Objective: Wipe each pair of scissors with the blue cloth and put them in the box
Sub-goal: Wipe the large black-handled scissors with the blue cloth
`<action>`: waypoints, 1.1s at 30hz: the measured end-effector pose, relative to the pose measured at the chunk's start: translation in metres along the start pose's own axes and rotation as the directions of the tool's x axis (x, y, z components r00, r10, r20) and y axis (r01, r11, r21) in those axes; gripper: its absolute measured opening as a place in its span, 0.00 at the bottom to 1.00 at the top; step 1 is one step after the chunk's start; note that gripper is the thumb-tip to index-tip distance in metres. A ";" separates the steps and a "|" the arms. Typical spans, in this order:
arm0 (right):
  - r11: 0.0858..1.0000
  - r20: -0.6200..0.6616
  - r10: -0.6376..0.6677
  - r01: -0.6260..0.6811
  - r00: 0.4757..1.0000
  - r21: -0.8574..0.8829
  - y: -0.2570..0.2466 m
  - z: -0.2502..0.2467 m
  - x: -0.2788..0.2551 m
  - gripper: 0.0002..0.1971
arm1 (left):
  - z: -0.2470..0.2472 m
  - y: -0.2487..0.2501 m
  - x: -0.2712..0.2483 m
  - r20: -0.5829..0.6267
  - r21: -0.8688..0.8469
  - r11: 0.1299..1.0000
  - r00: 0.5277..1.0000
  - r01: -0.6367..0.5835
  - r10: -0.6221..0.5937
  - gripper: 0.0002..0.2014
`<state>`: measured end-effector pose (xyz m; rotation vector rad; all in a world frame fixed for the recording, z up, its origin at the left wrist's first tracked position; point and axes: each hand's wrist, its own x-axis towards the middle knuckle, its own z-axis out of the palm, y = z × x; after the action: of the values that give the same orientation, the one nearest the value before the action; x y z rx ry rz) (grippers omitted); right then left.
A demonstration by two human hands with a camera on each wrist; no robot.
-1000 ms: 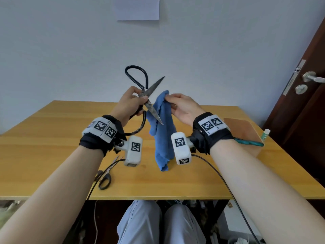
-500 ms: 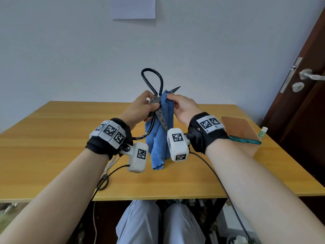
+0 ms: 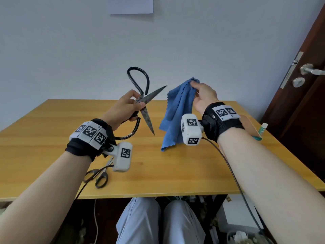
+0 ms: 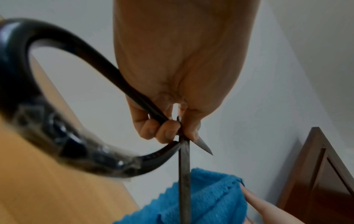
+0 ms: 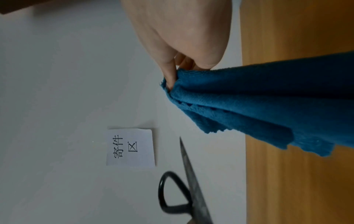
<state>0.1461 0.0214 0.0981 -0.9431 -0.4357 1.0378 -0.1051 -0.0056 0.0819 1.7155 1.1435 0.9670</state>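
My left hand (image 3: 131, 107) grips a large pair of black-handled scissors (image 3: 146, 101) near the pivot, blades spread wide, held up above the wooden table (image 3: 167, 173). In the left wrist view my fingers (image 4: 164, 130) curl round the scissors (image 4: 184, 166) at the pivot. My right hand (image 3: 202, 95) pinches the top of the blue cloth (image 3: 175, 117), which hangs down, apart from the blades. The right wrist view shows the cloth (image 5: 268, 106) pinched and one blade of the scissors (image 5: 191, 178) below it. A smaller pair of scissors (image 3: 100, 175) lies near the table's front edge. A brown box (image 3: 249, 124) sits behind my right wrist, mostly hidden.
A small white tube (image 3: 263, 128) and a teal pen (image 3: 255, 137) lie at the table's right by the box. A brown door (image 3: 307, 85) with a metal handle stands to the right. A paper note (image 3: 131, 5) hangs on the wall.
The cloth was wrapped on the blades half a second ago. My right hand has since pulled it off up and to the right, leaving the blades bare and spread.
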 end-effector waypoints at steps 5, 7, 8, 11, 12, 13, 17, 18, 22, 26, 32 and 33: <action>0.994 0.148 0.079 -0.066 0.986 -0.092 0.017 -0.003 -0.001 0.06 | -0.012 -0.013 0.003 -0.092 -0.147 0.989 0.995 0.032 -0.046 0.04; 0.972 0.181 0.157 -0.119 0.971 -0.201 0.031 -0.007 -0.004 0.05 | -0.012 -0.014 0.004 -0.110 -0.212 0.976 0.991 0.045 -0.069 0.04; 0.955 0.204 0.209 -0.155 0.956 -0.253 0.037 -0.009 -0.006 0.05 | -0.011 -0.014 0.004 -0.116 -0.236 0.970 0.990 0.050 -0.079 0.04; 0.790 0.209 0.330 -0.148 0.921 -0.595 0.054 -0.015 -0.010 0.08 | -0.010 -0.015 0.006 -0.134 -0.296 0.952 0.984 0.076 -0.120 0.04; 0.734 0.200 0.330 -0.118 0.923 -0.669 0.057 -0.017 -0.012 0.10 | -0.009 -0.016 0.007 -0.144 -0.323 0.942 0.979 0.088 -0.141 0.05; 0.708 0.202 0.324 -0.095 0.924 -0.700 0.059 -0.018 -0.013 0.12 | -0.008 -0.017 0.008 -0.155 -0.360 0.928 0.975 0.094 -0.159 0.05; 0.758 0.391 0.436 -0.097 0.810 -0.645 0.060 -0.021 -0.034 0.10 | 0.003 -0.019 0.011 -0.216 -0.505 0.863 0.964 0.027 -0.156 0.06; 0.774 0.459 0.457 -0.086 0.762 -0.627 0.060 -0.019 -0.039 0.11 | 0.007 -0.020 0.012 -0.235 -0.519 0.855 0.960 0.009 -0.152 0.06; 0.815 0.563 0.440 -0.047 0.700 -0.578 0.057 -0.008 -0.048 0.17 | 0.025 -0.019 0.017 -0.281 -0.570 0.821 0.947 -0.036 -0.154 0.06; 0.880 0.585 0.310 0.007 0.749 -0.475 0.054 -0.001 -0.051 0.16 | 0.036 -0.016 0.021 -0.277 -0.588 0.807 0.950 -0.050 -0.143 0.09; 0.893 0.540 0.150 0.120 0.828 -0.433 0.034 -0.004 -0.040 0.19 | 0.023 -0.013 0.028 -0.195 -0.780 0.625 0.964 -0.041 -0.179 0.18; 0.881 0.529 0.135 0.142 0.838 -0.450 0.029 -0.006 -0.037 0.19 | 0.018 -0.013 0.030 -0.214 -0.823 0.565 0.955 -0.063 -0.205 0.18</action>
<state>0.1169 -0.0083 0.0748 -1.0619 -1.2232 1.2229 -0.0845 0.0216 0.0675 0.7511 0.7025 1.4403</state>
